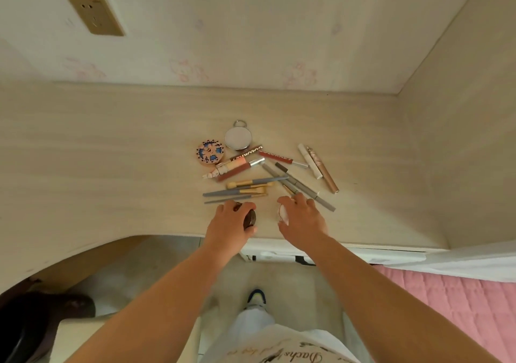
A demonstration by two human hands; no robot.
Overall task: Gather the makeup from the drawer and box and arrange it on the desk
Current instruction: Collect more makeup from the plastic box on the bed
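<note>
Makeup lies in a loose pile on the pale wooden desk (111, 145). A patterned round compact (210, 152) and a silver round mirror (238, 138) sit at the back. Lip gloss tubes (240, 167), several brushes (245, 188), grey pencils (300, 187) and pale tubes (318, 167) lie around them. My left hand (231, 223) grips a dark round compact (249, 218) near the desk's front edge. My right hand (303, 219) holds a small pink-white item (282, 212), mostly hidden under the fingers.
A wall socket (94, 13) is on the back wall at upper left. A side panel (460, 139) closes the desk on the right. A pink bedspread (458, 307) lies at lower right, a dark chair (30, 323) at lower left.
</note>
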